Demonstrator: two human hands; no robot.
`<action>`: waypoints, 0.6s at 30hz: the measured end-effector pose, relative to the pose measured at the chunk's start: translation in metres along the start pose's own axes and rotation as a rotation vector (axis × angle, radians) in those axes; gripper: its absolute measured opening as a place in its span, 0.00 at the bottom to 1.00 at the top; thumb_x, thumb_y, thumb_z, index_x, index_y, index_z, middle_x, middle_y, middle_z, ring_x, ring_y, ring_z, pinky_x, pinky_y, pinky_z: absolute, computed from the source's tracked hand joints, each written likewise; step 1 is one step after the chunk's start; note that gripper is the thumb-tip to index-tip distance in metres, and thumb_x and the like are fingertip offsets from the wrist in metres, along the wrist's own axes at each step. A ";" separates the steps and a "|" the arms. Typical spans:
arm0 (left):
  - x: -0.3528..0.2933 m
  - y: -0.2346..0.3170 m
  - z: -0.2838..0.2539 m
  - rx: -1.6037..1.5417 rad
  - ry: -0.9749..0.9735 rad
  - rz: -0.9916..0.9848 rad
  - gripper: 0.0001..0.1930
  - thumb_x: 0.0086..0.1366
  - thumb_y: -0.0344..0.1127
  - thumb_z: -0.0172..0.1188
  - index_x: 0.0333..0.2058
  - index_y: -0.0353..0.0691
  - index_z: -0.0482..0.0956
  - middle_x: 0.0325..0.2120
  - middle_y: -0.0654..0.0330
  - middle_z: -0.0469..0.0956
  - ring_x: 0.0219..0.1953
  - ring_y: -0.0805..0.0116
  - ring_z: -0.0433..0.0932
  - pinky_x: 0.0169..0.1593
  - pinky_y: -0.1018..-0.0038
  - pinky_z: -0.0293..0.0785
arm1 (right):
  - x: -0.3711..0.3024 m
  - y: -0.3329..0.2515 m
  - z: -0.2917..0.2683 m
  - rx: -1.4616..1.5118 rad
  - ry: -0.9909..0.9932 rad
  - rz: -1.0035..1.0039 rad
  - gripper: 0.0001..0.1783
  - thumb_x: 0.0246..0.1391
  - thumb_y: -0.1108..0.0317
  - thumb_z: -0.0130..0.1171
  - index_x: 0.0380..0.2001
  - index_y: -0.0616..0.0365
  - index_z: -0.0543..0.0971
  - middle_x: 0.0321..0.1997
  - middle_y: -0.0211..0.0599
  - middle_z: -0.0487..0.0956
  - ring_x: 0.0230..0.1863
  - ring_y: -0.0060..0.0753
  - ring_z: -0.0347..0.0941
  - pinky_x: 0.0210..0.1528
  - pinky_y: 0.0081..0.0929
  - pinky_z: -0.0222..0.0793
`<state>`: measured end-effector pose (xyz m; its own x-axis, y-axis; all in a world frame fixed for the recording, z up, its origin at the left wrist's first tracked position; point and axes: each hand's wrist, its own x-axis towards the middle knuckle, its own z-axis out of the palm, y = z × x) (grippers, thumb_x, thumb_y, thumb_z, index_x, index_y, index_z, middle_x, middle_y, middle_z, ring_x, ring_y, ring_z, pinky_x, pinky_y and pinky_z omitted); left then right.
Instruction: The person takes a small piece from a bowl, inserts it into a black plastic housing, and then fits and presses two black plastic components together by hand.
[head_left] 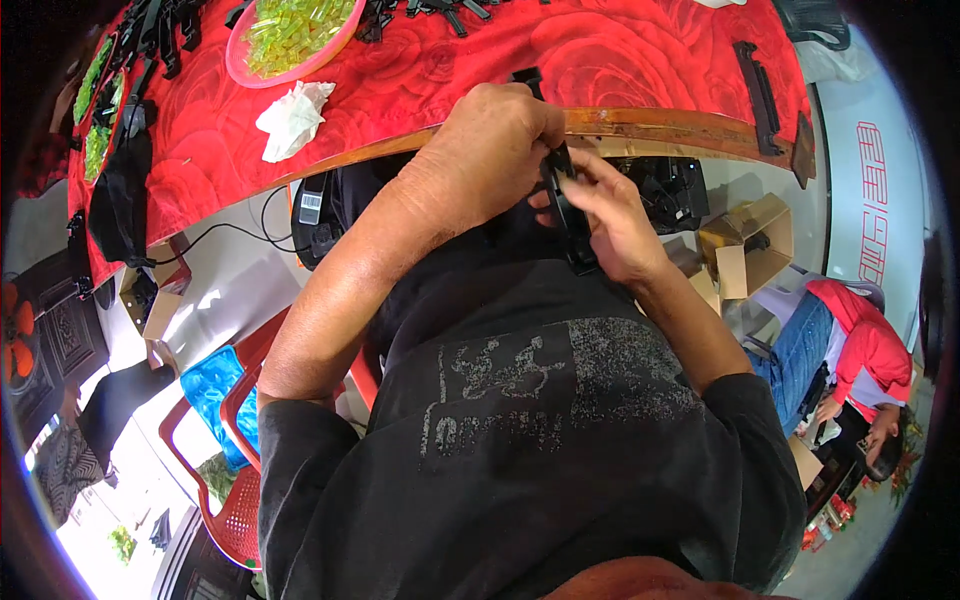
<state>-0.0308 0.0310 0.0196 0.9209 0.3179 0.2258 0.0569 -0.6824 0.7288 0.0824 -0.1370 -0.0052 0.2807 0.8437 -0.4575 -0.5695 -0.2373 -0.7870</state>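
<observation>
Over the table's near edge I hold a long, narrow black plastic part, slanting from the table rim down toward my lap. My left hand is closed round its upper end, knuckles up. Lower along it, my right hand pinches the part from the right side, with the thumb lying on it and slightly blurred. Fingers cover some of the part, so its details are hard to make out.
The table wears a red rose-patterned cover. A pink bowl of yellow-green pieces, a crumpled tissue and black strips lie there. Cardboard boxes stand below right. A red chair is at left; another person sits at right.
</observation>
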 end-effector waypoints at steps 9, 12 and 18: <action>0.000 0.006 -0.002 0.075 -0.003 0.076 0.07 0.55 0.24 0.59 0.35 0.35 0.77 0.28 0.47 0.78 0.33 0.45 0.79 0.36 0.58 0.74 | -0.011 0.007 -0.010 -0.064 0.031 0.007 0.20 0.57 0.81 0.57 0.54 0.68 0.71 0.50 0.43 0.78 0.49 0.35 0.79 0.50 0.29 0.77; 0.002 0.012 0.000 0.070 -0.013 0.051 0.08 0.56 0.24 0.58 0.36 0.36 0.75 0.26 0.45 0.78 0.32 0.42 0.79 0.34 0.56 0.74 | -0.011 0.008 -0.013 -0.076 0.073 -0.011 0.18 0.57 0.81 0.58 0.51 0.67 0.73 0.50 0.43 0.78 0.48 0.35 0.80 0.50 0.28 0.77; 0.002 0.016 0.005 0.136 -0.027 0.031 0.10 0.57 0.25 0.57 0.39 0.36 0.71 0.22 0.44 0.77 0.29 0.40 0.79 0.31 0.53 0.73 | -0.011 0.007 -0.011 -0.118 0.065 -0.098 0.16 0.56 0.82 0.60 0.48 0.66 0.74 0.47 0.41 0.79 0.46 0.35 0.80 0.48 0.26 0.78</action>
<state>-0.0263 0.0172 0.0286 0.9328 0.2788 0.2284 0.0781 -0.7750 0.6271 0.0841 -0.1532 -0.0104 0.3822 0.8335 -0.3990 -0.4436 -0.2133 -0.8705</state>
